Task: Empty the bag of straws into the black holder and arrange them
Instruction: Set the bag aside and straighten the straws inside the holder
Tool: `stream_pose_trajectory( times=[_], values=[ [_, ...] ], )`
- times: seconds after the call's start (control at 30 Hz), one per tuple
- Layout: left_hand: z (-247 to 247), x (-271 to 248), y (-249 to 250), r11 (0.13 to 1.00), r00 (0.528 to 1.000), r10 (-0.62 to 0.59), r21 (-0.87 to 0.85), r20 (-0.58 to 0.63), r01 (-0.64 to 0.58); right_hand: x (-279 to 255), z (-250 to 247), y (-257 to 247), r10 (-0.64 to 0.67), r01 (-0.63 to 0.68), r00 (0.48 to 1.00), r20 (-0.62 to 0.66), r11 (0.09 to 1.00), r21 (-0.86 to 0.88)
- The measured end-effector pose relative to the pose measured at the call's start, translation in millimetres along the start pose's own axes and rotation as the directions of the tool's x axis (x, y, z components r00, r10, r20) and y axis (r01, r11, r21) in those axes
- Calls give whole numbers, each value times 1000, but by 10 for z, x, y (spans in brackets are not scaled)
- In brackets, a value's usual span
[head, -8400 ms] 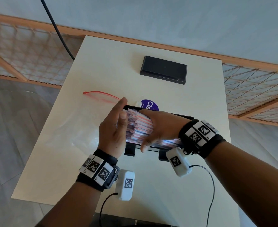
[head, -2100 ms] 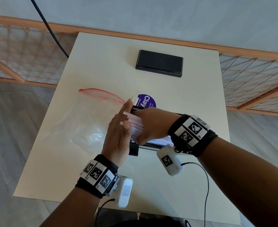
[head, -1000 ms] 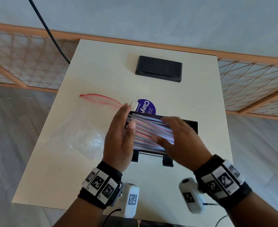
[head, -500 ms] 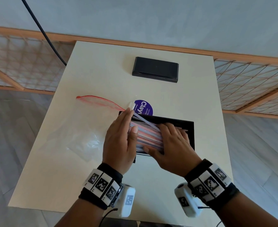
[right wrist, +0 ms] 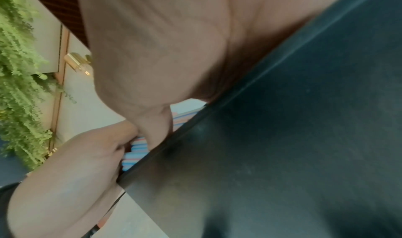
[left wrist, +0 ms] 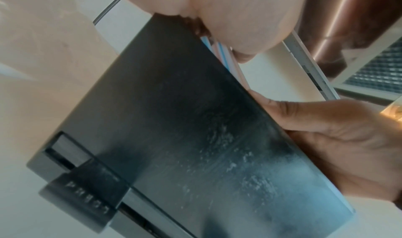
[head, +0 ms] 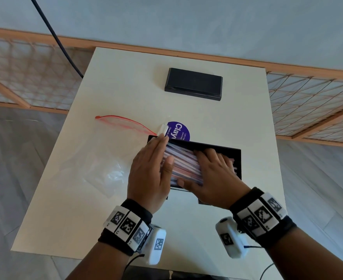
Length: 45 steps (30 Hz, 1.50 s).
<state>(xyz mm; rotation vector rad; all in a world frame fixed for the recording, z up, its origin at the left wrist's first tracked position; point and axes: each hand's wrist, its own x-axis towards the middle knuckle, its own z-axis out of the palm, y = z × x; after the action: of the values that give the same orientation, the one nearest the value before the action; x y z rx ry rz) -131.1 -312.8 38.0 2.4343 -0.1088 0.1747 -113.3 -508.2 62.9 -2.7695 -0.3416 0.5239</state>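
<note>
Under both grips, straws [head: 183, 165] piled in the black holder [head: 237, 158] on the worktop [head: 69, 209]. Left hand [head: 149, 170] flat, fingers straight against the straw ends; right hand [head: 213, 176] spread, pressing on top. Left of the left grip, empty bag [head: 98, 158]; beyond, purple sticker [head: 178, 131], then a black box [head: 193, 83].

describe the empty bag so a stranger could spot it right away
On the cream table, look left of the black holder where both hands are. The bag lies flat there: clear, crinkled plastic with a red zip strip along its far edge, the only see-through thing on the table.
</note>
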Motion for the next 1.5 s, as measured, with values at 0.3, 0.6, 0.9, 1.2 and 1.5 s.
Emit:
stream_pose_trajectory(
  times=[0.3,0.6,0.9,1.2,1.5],
  values=[
    [2,-7,18,1000,999,5,-25,-40,-6,20,-29,13,-49,49,998,39,999,5],
    [4,-17,2,999,999,4,-36,-41,-5,119,-157,15,-28,17,984,177,998,67],
    [24,-23,8,999,997,5,-35,-79,-8,278,-354,14,-57,27,947,315,995,100],
    [37,-6,7,999,994,8,-40,-106,-12,418,-447,29,-109,21,912,395,975,221],
    [47,-10,29,991,990,-28,-135,-142,8,513,-488,-15,-134,23,883,451,970,242]
  ],
)
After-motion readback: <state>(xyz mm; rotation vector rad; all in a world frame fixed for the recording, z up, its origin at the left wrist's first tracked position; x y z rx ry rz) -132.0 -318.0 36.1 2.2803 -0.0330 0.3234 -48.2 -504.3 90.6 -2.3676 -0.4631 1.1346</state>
